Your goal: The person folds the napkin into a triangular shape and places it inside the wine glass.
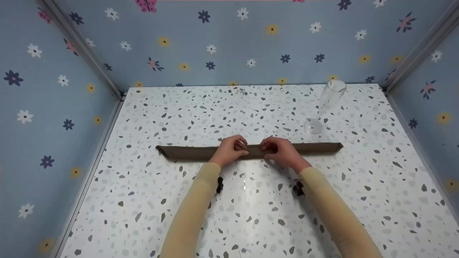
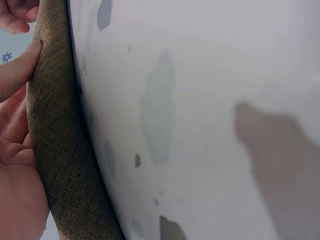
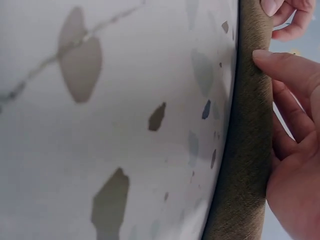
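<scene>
A brown woven cloth (image 1: 192, 153), folded into a long narrow band with slanted ends, lies across the speckled table. Just left of its middle, my left hand (image 1: 230, 150) holds it with the thumb on the near side and curled fingers at the far edge. My right hand (image 1: 283, 152) grips it the same way a short gap to the right. In the left wrist view the left thumb (image 2: 22, 70) presses on the cloth's face. The right wrist view shows the right thumb (image 3: 280, 65) against the band, fingers partly hidden behind it.
A clear champagne flute (image 1: 331, 95) stands at the back right of the table (image 1: 125, 200), beyond the cloth's right end. Blue flowered panels (image 1: 229, 43) with metal edges enclose the table at the back and both sides.
</scene>
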Motion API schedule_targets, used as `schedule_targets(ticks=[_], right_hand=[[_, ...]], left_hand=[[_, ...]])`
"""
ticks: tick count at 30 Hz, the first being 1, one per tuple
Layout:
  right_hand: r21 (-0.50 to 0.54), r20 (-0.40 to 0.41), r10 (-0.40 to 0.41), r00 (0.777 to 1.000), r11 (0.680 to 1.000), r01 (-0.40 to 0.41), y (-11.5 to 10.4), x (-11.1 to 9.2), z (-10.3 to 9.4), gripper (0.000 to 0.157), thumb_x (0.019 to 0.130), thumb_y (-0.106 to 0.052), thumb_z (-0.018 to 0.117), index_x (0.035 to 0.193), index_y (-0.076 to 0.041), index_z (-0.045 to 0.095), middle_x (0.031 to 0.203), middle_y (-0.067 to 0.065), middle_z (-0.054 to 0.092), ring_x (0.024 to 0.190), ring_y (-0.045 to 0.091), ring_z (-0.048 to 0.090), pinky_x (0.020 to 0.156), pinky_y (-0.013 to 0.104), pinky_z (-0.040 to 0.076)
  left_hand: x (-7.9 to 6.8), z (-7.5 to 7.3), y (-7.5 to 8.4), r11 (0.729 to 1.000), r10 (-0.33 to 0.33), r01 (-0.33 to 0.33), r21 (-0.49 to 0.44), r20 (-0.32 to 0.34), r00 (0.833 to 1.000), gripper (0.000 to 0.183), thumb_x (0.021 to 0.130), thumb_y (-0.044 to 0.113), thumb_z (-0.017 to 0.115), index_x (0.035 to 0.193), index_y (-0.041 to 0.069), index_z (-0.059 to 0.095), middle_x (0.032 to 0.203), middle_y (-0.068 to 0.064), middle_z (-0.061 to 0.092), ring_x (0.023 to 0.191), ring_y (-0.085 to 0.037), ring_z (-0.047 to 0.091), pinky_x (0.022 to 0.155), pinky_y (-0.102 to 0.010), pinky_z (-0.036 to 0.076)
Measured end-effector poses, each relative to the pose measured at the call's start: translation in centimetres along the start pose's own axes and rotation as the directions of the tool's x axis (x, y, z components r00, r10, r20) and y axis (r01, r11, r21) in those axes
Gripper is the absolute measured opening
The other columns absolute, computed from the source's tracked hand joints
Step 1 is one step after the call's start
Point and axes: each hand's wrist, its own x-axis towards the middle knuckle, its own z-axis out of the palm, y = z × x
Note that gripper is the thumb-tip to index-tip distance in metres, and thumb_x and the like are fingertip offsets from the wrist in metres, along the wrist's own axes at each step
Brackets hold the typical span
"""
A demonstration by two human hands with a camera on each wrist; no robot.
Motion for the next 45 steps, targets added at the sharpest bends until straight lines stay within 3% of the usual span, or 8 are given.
schedule_targets(ticks=[5, 17, 24, 28, 33, 39, 45], right_hand=[[0.022, -0.011, 0.0, 1.0, 1.0, 0.0, 0.3, 0.4, -0.1, 0.035, 0.07, 0.0, 0.071, 0.102, -0.01, 0.062, 0.09, -0.001, 0.063, 0.086, 0.012, 0.057, 0.082, 0.029, 0.043], [-0.015, 0.031, 0.088, 0.996, 0.996, -0.087, 0.2, 1.3, -1.0, 0.029, 0.074, -0.007, 0.07, 0.101, -0.009, 0.061, 0.086, -0.002, 0.063, 0.079, 0.013, 0.057, 0.071, 0.03, 0.047], [-0.026, 0.06, 0.113, 0.992, 0.993, -0.112, 0.4, 1.7, -1.4, 0.029, 0.075, -0.01, 0.069, 0.103, -0.01, 0.06, 0.088, -0.002, 0.061, 0.082, 0.013, 0.056, 0.075, 0.031, 0.045], [-0.052, 0.057, 0.075, 0.996, 0.996, -0.072, 0.8, 1.6, -1.3, 0.026, 0.078, -0.012, 0.068, 0.103, -0.01, 0.061, 0.094, -0.001, 0.06, 0.087, 0.014, 0.055, 0.079, 0.031, 0.043], [-0.064, 0.031, 0.033, 0.999, 0.997, -0.031, 1.2, 1.6, -1.2, 0.024, 0.078, -0.012, 0.068, 0.1, -0.009, 0.062, 0.093, -0.001, 0.06, 0.086, 0.014, 0.054, 0.08, 0.031, 0.042], [-0.061, -0.015, 0.05, 0.999, 0.997, -0.051, 1.1, 1.6, -1.0, 0.025, 0.076, -0.011, 0.069, 0.1, -0.008, 0.062, 0.091, -0.001, 0.06, 0.085, 0.013, 0.054, 0.078, 0.031, 0.043], [-0.028, -0.147, -0.04, 0.988, 0.999, 0.037, 0.2, 0.9, -0.6, 0.025, 0.076, 0.001, 0.066, 0.098, -0.008, 0.061, 0.095, 0.001, 0.06, 0.091, 0.014, 0.055, 0.082, 0.033, 0.043]], left_hand=[[-0.2, 0.2, 0.2, 0.998, 0.014, -0.012, 0.069, -0.035, 0.999, 0.023, 0.076, 0.017, 0.071, 0.094, 0.007, 0.062, 0.09, -0.001, 0.061, 0.082, -0.01, 0.056, 0.076, -0.024, 0.044], [-0.4, 0.2, 0.2, 0.984, 0.038, -0.033, 0.175, -0.023, 0.999, 0.032, 0.069, 0.021, 0.076, 0.099, 0.014, 0.065, 0.097, 0.006, 0.059, 0.093, -0.009, 0.052, 0.086, -0.024, 0.038], [-0.2, 0.1, 0.2, 0.982, 0.01, -0.005, 0.189, -0.024, 1.0, 0.032, 0.072, 0.028, 0.072, 0.102, 0.015, 0.065, 0.099, 0.007, 0.061, 0.094, -0.007, 0.053, 0.087, -0.023, 0.039], [0.0, 0.1, 0.1, 0.985, 0.022, -0.017, 0.173, -0.03, 0.999, 0.027, 0.075, 0.027, 0.07, 0.1, 0.015, 0.067, 0.096, 0.008, 0.062, 0.092, -0.006, 0.054, 0.084, -0.021, 0.04], [0.1, 0.0, 0.0, 0.986, 0.021, -0.014, 0.163, -0.037, 0.999, 0.021, 0.079, 0.026, 0.067, 0.097, 0.016, 0.068, 0.093, 0.01, 0.063, 0.09, -0.005, 0.055, 0.083, -0.02, 0.041], [0.3, -0.1, 0.0, 0.989, 0.014, -0.007, 0.151, -0.045, 0.999, 0.016, 0.081, 0.022, 0.065, 0.096, 0.016, 0.069, 0.092, 0.009, 0.064, 0.089, -0.006, 0.056, 0.083, -0.022, 0.042], [0.1, -0.3, -0.1, 0.991, 0.017, -0.009, 0.134, -0.059, 0.998, 0.016, 0.08, 0.018, 0.065, 0.096, 0.012, 0.068, 0.092, 0.007, 0.064, 0.089, -0.007, 0.056, 0.082, -0.022, 0.042]])
